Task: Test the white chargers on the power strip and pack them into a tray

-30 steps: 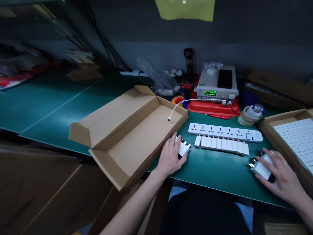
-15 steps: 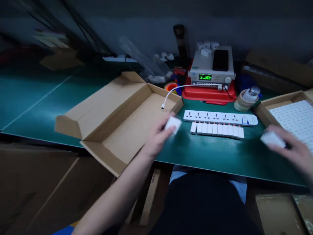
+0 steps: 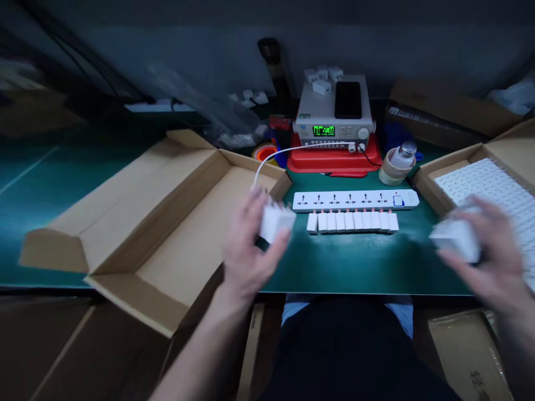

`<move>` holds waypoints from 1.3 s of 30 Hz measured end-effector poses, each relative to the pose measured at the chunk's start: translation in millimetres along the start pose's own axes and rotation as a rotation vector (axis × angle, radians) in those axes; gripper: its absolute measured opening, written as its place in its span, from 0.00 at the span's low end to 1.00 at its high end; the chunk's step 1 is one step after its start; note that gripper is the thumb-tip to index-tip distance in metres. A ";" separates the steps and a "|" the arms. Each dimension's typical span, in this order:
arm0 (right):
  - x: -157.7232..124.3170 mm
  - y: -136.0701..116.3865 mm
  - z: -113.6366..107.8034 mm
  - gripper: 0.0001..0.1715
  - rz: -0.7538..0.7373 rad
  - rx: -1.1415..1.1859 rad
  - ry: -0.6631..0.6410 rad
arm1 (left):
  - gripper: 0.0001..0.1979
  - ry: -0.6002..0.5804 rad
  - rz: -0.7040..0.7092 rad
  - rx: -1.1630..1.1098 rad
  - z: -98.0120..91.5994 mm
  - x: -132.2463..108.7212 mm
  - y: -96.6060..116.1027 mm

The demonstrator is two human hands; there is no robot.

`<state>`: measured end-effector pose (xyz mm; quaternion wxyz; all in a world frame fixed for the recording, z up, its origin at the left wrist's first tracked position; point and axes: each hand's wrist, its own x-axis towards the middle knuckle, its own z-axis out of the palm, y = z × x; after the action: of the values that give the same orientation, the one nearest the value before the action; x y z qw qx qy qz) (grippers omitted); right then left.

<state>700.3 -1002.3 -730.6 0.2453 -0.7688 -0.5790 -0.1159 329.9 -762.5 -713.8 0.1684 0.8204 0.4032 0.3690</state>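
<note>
White block (image 3: 276, 224) pinched in the fingers of the left hand (image 3: 244, 250), above the counter (image 3: 355, 267), beside the open carton (image 3: 179, 250). Another white piece (image 3: 455, 239) gripped by curled fingers of the right hand (image 3: 497, 250). Either could be dropped if loosely held; the white cable (image 3: 288, 149) could be snagged by the left fingers. Counted: ten chargers (image 3: 349, 221) in a row, one power strip (image 3: 340, 200), six sockets. Units per grip cannot be told, blurred.

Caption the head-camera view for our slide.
The left hand and right hand hold white adapters at a green bench with a white power strip.
</note>
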 end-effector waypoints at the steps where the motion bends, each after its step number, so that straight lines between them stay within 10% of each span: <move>1: -4.6 -4.4 10.2 0.29 -0.008 -0.019 0.000 | 0.31 -0.031 0.000 0.099 8.9 -8.0 -4.5; 6: -18.7 -10.2 60.9 0.32 0.122 -0.207 -0.002 | 0.33 -0.179 -0.029 0.504 48.7 -38.2 -31.4; 13: 16.4 -8.2 89.4 0.36 0.183 -0.250 -0.061 | 0.33 -0.281 0.073 0.558 65.6 -14.1 -21.4; 20: 25.6 -5.2 57.3 0.42 -0.006 -0.090 -0.157 | 0.42 -0.242 0.173 0.444 73.6 -19.7 -24.4; 25: 102.6 52.9 17.6 0.42 0.323 -0.151 -0.039 | 0.37 -0.259 0.195 0.473 89.7 -9.2 -11.6; 31: 167.6 82.5 39.0 0.52 0.574 -0.432 -0.382 | 0.39 -0.216 0.189 0.460 94.9 -8.7 -11.9; 39: 164.2 73.9 59.9 0.52 0.473 -0.585 -0.384 | 0.45 -0.204 0.198 0.444 94.8 -9.1 -14.1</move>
<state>813.6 -850.3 -723.7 -0.0757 -0.9255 -0.3642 -0.0707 388.9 -759.0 -789.8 -0.0128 0.9056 0.3731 0.2012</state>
